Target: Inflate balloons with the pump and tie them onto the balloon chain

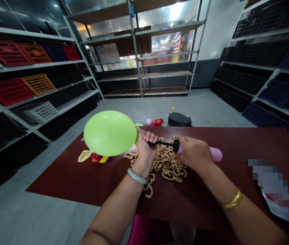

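Note:
A blown-up light green balloon (110, 133) hangs over the left part of the dark red table (83, 177). My left hand (144, 147) is closed round the balloon's neck and the black nozzle of a hand pump. My right hand (194, 153) grips the pink hand pump (214, 153), whose black tip points left into the balloon's neck. Under both hands lies a heap of tan chain links (168, 165). A pale bangle is on my left wrist, a gold one on my right.
Flat yellow and red balloons (93, 157) lie on the table under the green one. A blurred-out patch (274, 185) covers something at the table's right edge. A black bag (179, 119), small balloons and a red item (156, 122) sit on the floor beyond. Shelving with crates lines the walls.

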Motion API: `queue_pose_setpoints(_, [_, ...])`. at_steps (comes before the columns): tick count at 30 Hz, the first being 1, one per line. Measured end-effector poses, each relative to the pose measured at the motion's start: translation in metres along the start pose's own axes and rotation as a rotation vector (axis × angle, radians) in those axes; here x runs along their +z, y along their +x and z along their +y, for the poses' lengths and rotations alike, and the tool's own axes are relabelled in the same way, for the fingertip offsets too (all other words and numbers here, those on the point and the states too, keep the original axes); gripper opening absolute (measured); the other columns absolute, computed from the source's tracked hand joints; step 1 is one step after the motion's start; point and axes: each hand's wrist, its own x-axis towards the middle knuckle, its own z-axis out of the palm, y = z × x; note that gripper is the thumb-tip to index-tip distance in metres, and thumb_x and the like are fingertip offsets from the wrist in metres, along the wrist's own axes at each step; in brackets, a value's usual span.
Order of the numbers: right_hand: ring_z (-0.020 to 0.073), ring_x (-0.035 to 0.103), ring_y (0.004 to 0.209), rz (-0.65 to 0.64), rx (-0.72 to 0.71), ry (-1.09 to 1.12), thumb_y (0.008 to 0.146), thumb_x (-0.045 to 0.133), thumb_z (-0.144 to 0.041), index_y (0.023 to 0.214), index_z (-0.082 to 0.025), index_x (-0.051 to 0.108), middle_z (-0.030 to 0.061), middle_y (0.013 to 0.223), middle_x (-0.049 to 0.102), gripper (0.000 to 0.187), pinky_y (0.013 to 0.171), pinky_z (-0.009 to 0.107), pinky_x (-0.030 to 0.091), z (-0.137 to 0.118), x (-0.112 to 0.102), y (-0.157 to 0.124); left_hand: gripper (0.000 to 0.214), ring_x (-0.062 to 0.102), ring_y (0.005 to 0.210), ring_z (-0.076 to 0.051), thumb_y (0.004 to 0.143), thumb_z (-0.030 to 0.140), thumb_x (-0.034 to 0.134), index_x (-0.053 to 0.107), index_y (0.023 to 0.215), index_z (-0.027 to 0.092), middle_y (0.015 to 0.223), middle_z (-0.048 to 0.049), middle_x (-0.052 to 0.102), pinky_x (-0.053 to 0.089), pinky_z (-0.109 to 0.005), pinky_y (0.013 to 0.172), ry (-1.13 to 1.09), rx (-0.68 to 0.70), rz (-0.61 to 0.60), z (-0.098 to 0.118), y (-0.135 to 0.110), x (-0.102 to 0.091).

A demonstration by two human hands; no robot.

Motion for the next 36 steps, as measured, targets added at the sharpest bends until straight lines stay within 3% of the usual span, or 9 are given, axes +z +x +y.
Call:
queue_pose_setpoints(5, [0.0239,0.061,0.081,-0.007,0.005,0.053,0.078,0.06,-0.044,0.112,-0.016,0.053,0.0107,0.092,0.066,0.045,0.06,0.03,0.03,-0.013,-0.001,0.0,0.052,0.031,0.037,-0.007,0.084,0.052,0.054,0.028,0.055,0.018,0.044,0.0063,0.027,0.029,-0.023,0.042,0.033,-0.06,-0.039,-0.027,-0.015,0.005])
queue_pose_setpoints(11, [0.0223,0.061,0.079,-0.014,-0.007,0.098,0.078,0.059,-0.048,0.102,-0.018,0.055,0.0085,0.092,0.066,0.038,0.06,0.03,0.031,-0.015,0.009,-0.001,0.053,0.028,0.035,-0.007,0.084,0.054,0.054,0.028,0.055,0.018,0.042,0.0064,0.027,0.025,-0.023,0.04,0.08,-0.075,0.001,-0.026,-0.015,0.004])
queue_pose_setpoints(15, [0.0226,0.061,0.082,-0.008,-0.013,0.122,0.076,0.059,-0.052,0.099,-0.02,0.055,0.0071,0.093,0.067,0.04,0.06,0.029,0.032,-0.007,0.02,0.001,0.052,0.027,0.035,-0.006,0.085,0.05,0.055,0.027,0.055,0.018,0.042,0.0071,0.025,0.024,-0.022,0.04,0.096,-0.053,-0.009,-0.006,-0.001,-0.002])
queue_pose_setpoints(21, [0.0227,0.06,0.082,0.036,-0.011,0.081,0.079,0.055,-0.05,0.107,-0.021,0.057,0.0063,0.091,0.067,0.041,0.064,0.03,0.03,0.021,0.019,0.004,0.054,0.026,0.034,-0.006,0.086,0.048,0.055,0.022,0.055,0.018,0.041,0.0077,0.024,0.026,-0.022,0.04,0.074,0.093,-0.033,0.053,0.024,-0.01])
queue_pose_setpoints(24, [0.0227,0.058,0.08,0.072,-0.018,0.045,0.08,0.052,-0.047,0.103,-0.019,0.059,0.0074,0.088,0.066,0.037,0.064,0.031,0.029,0.027,0.013,0.005,0.054,0.027,0.034,-0.006,0.086,0.048,0.055,0.022,0.055,0.018,0.041,0.0078,0.023,0.026,-0.021,0.04,0.063,0.133,-0.047,0.061,0.024,-0.009])
queue_pose_setpoints(29, [0.0234,0.056,0.078,0.133,-0.001,-0.033,0.078,0.055,-0.043,0.097,-0.018,0.058,0.0078,0.085,0.063,0.031,0.064,0.033,0.026,0.021,0.008,0.006,0.052,0.028,0.036,-0.005,0.088,0.046,0.052,0.023,0.056,0.018,0.044,0.0078,0.023,0.027,-0.02,0.041,0.018,0.116,-0.016,0.032,0.015,-0.005])
queue_pose_setpoints(36, [0.0227,0.056,0.078,0.073,-0.023,0.033,0.077,0.059,-0.041,0.096,-0.017,0.056,0.008,0.086,0.063,0.031,0.065,0.033,0.026,-0.006,0.009,0.004,0.051,0.029,0.039,-0.006,0.087,0.05,0.053,0.026,0.057,0.018,0.046,0.007,0.025,0.031,-0.021,0.044,0.087,-0.033,-0.029,-0.02,-0.009,0.002])
